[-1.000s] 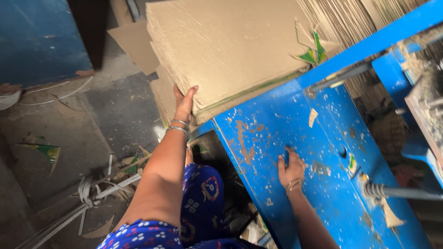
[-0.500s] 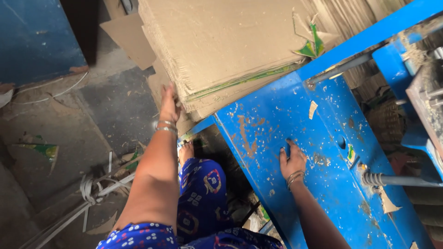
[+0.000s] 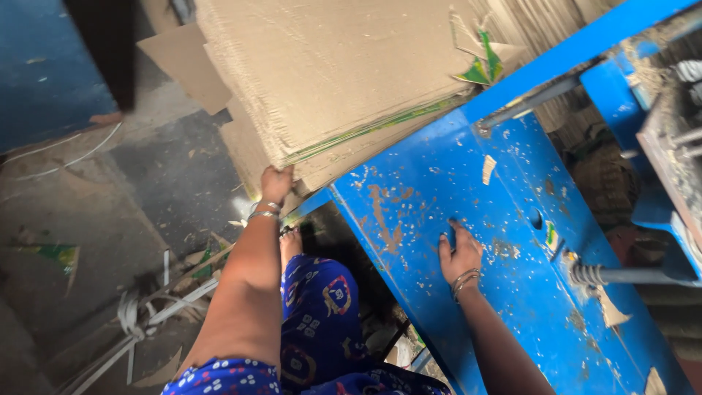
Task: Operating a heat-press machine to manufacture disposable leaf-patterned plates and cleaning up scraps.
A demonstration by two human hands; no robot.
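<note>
Gripping the near edge of the cardboard stack [image 3: 344,80], the left hand [image 3: 276,183] closes on its lower sheets to steady them, while the right hand [image 3: 459,252] lies spread, holding nothing, on the blue tabletop [image 3: 468,197], bracing the reach.

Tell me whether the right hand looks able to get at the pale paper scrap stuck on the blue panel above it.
Probably yes. The right hand lies flat on the blue panel, and the pale paper scrap sits just above it on the same face. Only bare chipped paint shows between them, so the way looks free.
</note>
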